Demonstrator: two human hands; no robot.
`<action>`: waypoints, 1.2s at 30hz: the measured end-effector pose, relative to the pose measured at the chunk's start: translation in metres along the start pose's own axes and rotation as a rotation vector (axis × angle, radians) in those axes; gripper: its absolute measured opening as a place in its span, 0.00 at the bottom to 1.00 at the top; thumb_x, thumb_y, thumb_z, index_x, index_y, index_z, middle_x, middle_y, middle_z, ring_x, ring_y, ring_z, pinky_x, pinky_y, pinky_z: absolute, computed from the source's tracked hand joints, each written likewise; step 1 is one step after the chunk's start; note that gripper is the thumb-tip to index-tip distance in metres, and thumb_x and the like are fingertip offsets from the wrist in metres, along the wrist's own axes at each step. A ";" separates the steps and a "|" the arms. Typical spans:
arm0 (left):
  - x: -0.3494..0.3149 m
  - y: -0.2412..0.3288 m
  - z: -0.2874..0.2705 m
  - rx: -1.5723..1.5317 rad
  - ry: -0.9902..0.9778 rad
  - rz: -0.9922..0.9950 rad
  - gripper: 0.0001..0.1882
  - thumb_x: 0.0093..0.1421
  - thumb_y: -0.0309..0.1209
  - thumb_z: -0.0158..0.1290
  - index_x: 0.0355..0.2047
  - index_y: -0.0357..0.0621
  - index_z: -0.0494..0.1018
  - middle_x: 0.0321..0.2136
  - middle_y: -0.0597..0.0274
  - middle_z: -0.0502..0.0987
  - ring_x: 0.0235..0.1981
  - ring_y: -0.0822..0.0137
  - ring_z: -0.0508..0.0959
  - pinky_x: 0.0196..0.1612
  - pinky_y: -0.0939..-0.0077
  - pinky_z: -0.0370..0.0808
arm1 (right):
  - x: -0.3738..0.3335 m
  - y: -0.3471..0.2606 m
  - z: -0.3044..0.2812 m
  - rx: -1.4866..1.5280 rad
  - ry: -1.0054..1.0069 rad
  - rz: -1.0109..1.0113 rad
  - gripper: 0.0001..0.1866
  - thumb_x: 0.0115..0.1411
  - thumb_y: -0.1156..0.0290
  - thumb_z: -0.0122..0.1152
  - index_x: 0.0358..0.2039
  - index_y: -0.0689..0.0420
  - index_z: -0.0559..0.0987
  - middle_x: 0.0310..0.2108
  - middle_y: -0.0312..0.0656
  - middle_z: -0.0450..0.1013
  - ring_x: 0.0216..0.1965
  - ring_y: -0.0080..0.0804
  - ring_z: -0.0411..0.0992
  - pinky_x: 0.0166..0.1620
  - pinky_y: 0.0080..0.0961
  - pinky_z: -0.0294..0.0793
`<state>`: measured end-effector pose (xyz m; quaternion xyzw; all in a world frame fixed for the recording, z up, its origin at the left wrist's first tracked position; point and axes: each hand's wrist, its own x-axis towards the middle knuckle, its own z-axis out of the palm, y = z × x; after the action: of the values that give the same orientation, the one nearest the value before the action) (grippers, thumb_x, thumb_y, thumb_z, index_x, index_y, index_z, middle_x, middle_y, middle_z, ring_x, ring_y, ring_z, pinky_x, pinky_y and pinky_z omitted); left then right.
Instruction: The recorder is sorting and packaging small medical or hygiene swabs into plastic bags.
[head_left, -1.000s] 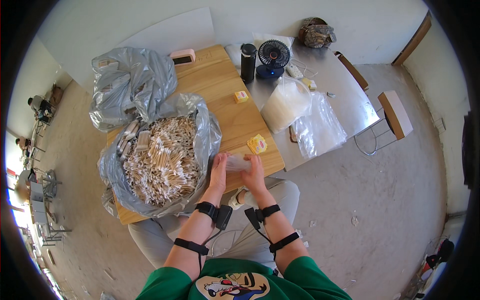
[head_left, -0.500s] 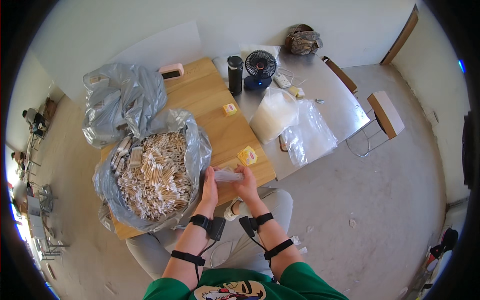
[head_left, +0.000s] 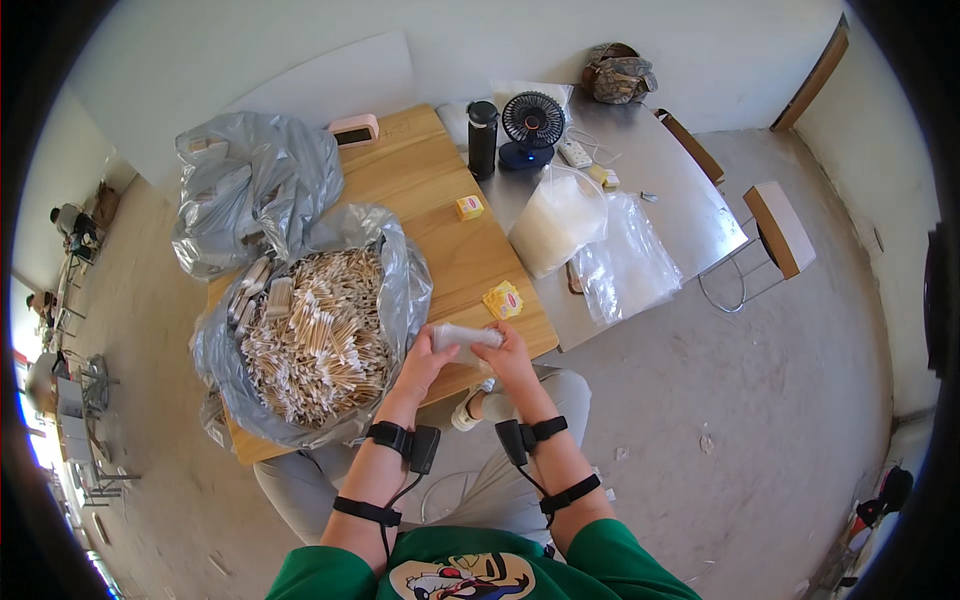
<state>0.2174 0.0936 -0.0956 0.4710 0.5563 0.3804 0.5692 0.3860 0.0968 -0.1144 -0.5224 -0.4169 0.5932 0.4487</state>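
Over the front edge of the wooden table, a small clear plastic bag (head_left: 462, 341) is stretched between my two hands. My left hand (head_left: 423, 362) grips its left end, and my right hand (head_left: 510, 358) grips its right end. Left of my hands lies a large heap of cotton swabs (head_left: 330, 340) with wooden sticks, inside an opened grey plastic sack (head_left: 412, 285). A few small packs of swabs (head_left: 279, 298) rest on the heap's upper left. Just beyond my right hand is a small stack of yellow cards (head_left: 503, 299).
A second grey sack (head_left: 260, 185) lies behind the heap. Farther back on the wooden table (head_left: 440, 225) sit a small yellow box (head_left: 469, 207) and a pink-framed device (head_left: 354, 131). The metal table (head_left: 690, 190) holds a black bottle (head_left: 482, 140), fan (head_left: 531, 128) and clear bags (head_left: 625, 265).
My hands have moved slightly apart, and the clear bag between them is spread wider. The whole view has shifted a little.
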 end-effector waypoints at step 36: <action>0.006 -0.071 -0.012 0.093 0.047 0.073 0.05 0.62 0.29 0.43 0.36 0.41 0.63 0.21 0.61 0.71 0.13 0.75 0.66 0.17 0.81 0.66 | 0.027 -0.193 -0.097 -0.450 0.662 -0.534 0.17 0.48 0.73 0.61 0.38 0.61 0.67 0.31 0.48 0.69 0.33 0.39 0.70 0.37 0.32 0.69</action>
<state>0.1996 0.0812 -0.1647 0.5079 0.5689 0.3855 0.5194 0.5001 0.1739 0.0540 -0.6421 -0.4891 0.1540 0.5699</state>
